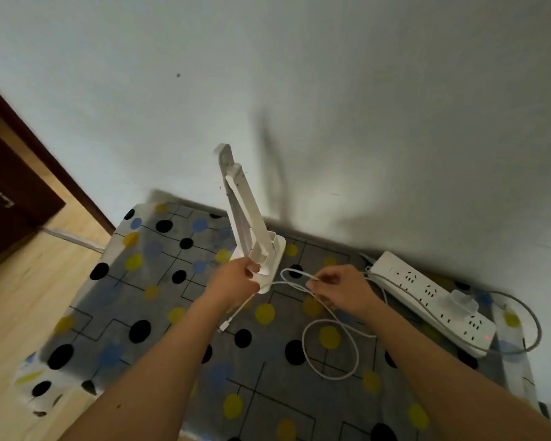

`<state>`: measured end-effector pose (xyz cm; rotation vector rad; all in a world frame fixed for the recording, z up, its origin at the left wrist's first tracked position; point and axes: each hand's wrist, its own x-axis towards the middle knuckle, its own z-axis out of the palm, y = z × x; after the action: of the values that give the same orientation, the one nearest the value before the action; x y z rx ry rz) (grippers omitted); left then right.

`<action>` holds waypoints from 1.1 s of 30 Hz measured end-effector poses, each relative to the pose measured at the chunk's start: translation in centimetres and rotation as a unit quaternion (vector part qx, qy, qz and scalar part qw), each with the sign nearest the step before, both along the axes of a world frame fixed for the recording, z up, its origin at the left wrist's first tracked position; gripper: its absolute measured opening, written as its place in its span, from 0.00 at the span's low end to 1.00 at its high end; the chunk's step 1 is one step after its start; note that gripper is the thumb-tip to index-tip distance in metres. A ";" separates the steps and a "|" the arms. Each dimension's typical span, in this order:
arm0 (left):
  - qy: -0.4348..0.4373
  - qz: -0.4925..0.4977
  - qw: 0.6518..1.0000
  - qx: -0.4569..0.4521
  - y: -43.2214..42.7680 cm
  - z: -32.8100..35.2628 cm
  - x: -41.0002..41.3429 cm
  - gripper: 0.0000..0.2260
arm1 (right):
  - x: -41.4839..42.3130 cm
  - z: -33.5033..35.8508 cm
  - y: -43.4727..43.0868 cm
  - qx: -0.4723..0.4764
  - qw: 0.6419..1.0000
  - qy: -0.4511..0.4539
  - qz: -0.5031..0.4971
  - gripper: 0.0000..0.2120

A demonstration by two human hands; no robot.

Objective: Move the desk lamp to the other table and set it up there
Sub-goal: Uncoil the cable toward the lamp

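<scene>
Desk lamp (252, 218) stands folded on the cloth-covered table (134, 313), close to the wall, its long axis rising and leaning left; left grip (239, 278) sits just in front of the base, fingers curled onto its near edge; right grip (334, 286), just beside it, pinches the white cable (331, 345), which loops over the cloth; its free plug (224, 327) lies nearer the left forearm, so that side seems better placed to fetch it; power strip (433, 300) at right carries a white adapter (458, 302); no brand or writing is legible.
</scene>
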<state>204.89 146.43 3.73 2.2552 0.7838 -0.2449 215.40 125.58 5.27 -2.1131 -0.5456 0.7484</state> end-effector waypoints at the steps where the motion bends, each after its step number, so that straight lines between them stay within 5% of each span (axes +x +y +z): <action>1: 0.035 -0.019 0.999 -0.001 -0.2 -0.4 -0.1 0.17 | 0.2 0.5 -0.2 0.022 0.999 0.030 -0.036 0.06; 4: 0.066 -0.042 0.997 -0.019 -1.5 -0.7 0.1 0.21 | 1.0 2.4 -1.0 0.094 0.985 0.088 -0.115 0.09; 13: -0.033 -0.135 0.989 -0.059 -6.4 2.1 3.8 0.24 | 2.2 6.9 -2.6 0.271 0.927 0.198 -0.167 0.13; 18: -0.118 -0.035 0.937 -0.326 -9.4 4.5 6.2 0.13 | 3.0 8.0 -3.7 0.300 0.910 0.252 -0.134 0.16; 20: -0.162 0.040 0.923 -0.348 -10.0 5.2 7.1 0.05 | 3.7 8.0 -4.7 0.279 0.913 0.227 -0.193 0.15; 24: -0.219 0.134 0.892 -0.372 -9.8 6.1 8.4 0.11 | 5.2 6.4 -8.2 0.133 0.924 0.073 -0.352 0.12; 29: -0.247 0.146 0.893 -0.346 -9.0 6.3 9.0 0.17 | 5.2 2.8 -11.4 -0.138 0.957 -0.012 -0.254 0.18; 33: -0.260 0.152 0.903 -0.307 -9.0 6.5 9.5 0.22 | 4.8 1.7 -11.7 -0.195 0.955 -0.035 -0.221 0.19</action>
<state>214.43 137.41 10.24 1.4719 0.6361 0.2311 220.20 113.89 7.01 -2.5093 0.0583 0.5520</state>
